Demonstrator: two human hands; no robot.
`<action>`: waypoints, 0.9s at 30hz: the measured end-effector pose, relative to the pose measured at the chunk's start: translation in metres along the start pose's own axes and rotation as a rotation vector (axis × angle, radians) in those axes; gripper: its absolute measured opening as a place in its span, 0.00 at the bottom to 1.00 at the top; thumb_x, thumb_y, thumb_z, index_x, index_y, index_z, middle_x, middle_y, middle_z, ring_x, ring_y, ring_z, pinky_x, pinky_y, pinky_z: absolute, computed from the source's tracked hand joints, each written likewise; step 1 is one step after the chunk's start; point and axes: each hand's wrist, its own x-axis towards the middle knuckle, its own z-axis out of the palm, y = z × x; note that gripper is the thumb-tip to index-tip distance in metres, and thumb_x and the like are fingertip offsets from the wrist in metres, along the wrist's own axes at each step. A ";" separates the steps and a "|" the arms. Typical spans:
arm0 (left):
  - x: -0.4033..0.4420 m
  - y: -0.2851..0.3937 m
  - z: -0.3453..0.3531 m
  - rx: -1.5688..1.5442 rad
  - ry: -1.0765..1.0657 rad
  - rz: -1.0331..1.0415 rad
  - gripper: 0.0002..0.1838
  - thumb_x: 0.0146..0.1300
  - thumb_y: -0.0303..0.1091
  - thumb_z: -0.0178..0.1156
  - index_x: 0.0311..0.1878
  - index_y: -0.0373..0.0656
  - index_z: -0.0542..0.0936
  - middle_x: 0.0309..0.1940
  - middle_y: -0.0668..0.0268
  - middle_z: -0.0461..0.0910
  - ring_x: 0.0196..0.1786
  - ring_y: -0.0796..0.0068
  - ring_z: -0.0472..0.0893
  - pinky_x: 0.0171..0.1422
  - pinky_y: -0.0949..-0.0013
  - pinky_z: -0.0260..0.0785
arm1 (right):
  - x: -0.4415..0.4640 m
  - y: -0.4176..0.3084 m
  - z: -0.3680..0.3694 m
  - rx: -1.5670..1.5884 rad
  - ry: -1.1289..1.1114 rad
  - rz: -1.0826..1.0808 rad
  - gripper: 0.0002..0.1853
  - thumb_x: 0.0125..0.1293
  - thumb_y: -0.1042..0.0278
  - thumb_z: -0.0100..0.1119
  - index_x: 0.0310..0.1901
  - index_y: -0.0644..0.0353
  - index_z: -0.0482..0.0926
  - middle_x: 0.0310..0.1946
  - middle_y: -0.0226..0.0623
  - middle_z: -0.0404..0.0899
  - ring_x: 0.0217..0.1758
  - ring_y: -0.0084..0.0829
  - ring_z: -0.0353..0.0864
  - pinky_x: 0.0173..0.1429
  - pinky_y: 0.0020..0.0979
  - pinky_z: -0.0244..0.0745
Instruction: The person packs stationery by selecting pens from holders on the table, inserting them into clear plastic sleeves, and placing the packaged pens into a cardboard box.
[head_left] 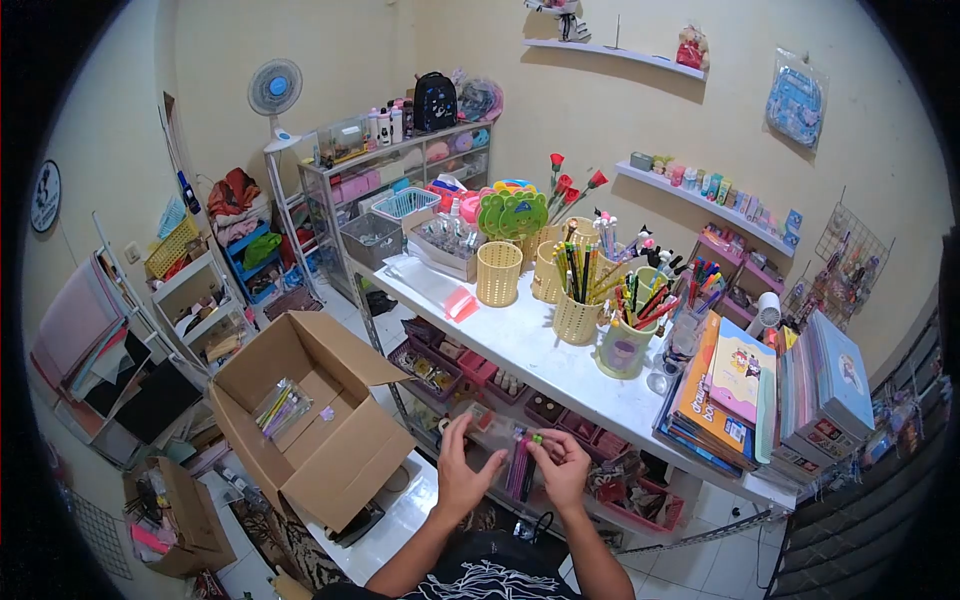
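My right hand (563,470) covers part of the purple bundle (518,474), my shirt (500,575) below is cut off, and the clock (46,196) far leftward has unreadably small numerals.

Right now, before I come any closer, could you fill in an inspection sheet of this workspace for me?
Surface: white table, bearing cream holders, pens and a stack of books.
Things in hand: purple pens and clear plastic.
Clutter: open cardboard box with packets of pens inside; pink trays below the table.
Hands: right hand pinches the pens near their upper end; left hand is beside the plastic, its grip unclear.
Cables: a thin dark loop below the hands, possibly a cord; cannot tell.
Surroundings: standing fan, black backpack on a cabinet, wall shelf.
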 end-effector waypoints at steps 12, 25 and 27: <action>-0.028 -0.022 0.022 -0.613 -0.125 -0.052 0.37 0.68 0.47 0.60 0.70 0.30 0.61 0.64 0.50 0.70 0.66 0.64 0.71 0.70 0.63 0.62 | -0.026 -0.023 0.035 -0.314 -0.259 -0.303 0.28 0.71 0.75 0.46 0.71 0.71 0.57 0.65 0.54 0.71 0.68 0.39 0.71 0.68 0.35 0.67; -0.040 -0.036 0.022 -0.788 0.045 -0.451 0.13 0.63 0.24 0.65 0.50 0.34 0.78 0.44 0.63 0.84 0.47 0.78 0.82 0.54 0.74 0.73 | -0.034 0.004 0.018 -0.301 -0.153 -0.244 0.25 0.61 0.79 0.62 0.61 0.66 0.70 0.49 0.44 0.80 0.48 0.31 0.80 0.52 0.29 0.75; -0.045 -0.034 0.018 -0.750 0.009 -0.481 0.12 0.64 0.26 0.64 0.50 0.35 0.79 0.44 0.64 0.84 0.47 0.80 0.82 0.54 0.75 0.73 | -0.032 0.008 0.014 -0.326 0.009 -0.167 0.25 0.57 0.78 0.68 0.56 0.63 0.72 0.39 0.34 0.78 0.40 0.25 0.78 0.46 0.24 0.73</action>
